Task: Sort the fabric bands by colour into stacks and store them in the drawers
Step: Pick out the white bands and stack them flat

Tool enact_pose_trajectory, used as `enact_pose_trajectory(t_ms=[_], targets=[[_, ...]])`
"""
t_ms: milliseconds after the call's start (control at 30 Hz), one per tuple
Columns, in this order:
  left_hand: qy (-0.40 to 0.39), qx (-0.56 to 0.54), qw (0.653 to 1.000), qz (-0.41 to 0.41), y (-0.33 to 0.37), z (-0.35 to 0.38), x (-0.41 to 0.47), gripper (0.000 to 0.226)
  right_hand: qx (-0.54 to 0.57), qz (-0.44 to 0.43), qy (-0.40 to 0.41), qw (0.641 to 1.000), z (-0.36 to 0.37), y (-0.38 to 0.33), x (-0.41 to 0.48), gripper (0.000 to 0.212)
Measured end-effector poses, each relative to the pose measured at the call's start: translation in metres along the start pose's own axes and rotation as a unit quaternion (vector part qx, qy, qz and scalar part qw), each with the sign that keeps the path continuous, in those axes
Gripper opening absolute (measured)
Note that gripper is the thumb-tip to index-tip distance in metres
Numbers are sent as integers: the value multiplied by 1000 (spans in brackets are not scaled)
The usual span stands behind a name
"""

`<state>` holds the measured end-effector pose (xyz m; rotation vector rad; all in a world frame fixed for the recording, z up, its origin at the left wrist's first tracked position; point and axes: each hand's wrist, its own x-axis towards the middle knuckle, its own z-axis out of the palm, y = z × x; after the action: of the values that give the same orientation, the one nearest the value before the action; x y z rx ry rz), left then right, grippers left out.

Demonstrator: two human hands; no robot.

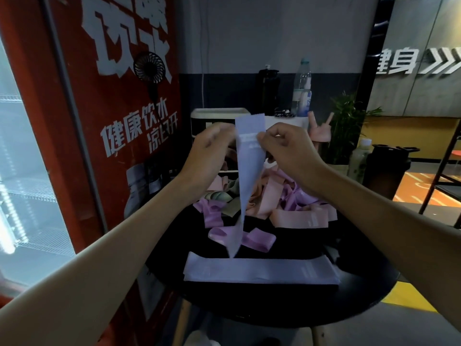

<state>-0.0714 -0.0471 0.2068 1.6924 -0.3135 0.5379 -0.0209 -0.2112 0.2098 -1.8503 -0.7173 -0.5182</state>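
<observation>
I hold a pale blue fabric band (247, 176) upright above the round black table (369, 290). My left hand (212, 146) pinches its upper left edge and my right hand (287, 146) pinches its upper right edge. The band hangs twisted, its lower tip just over a flat stack of pale blue bands (259, 269) at the table's front. Behind lies a loose heap of pink, purple and green bands (272, 196). A white drawer unit (219, 118) stands at the back, partly hidden by my hands.
A red drinks fridge (107, 121) with a small black fan (149, 67) stands close on the left. Behind the table are a black flask (268, 91), a clear water bottle (302, 91), a potted plant (346, 126) and a black bin (386, 168).
</observation>
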Motion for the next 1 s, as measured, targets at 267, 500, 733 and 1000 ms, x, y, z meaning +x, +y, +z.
enact_pose_trajectory(t_ms=[267,500,733,1000], targets=[[17,3,998,56,-4,6,0,15,56,14,-16,998,-8,-9,-6,16],[-49,-36,998,-20,-9,16,-4,36,46,18,33,998,-15,-13,0,5],[-169,-50,976,-126,-53,25,-38,25,73,35,74,994,-28,0,-6,36],[-191,-78,958,-201,-75,15,-61,41,-14,85,142,986,-50,51,-26,26]])
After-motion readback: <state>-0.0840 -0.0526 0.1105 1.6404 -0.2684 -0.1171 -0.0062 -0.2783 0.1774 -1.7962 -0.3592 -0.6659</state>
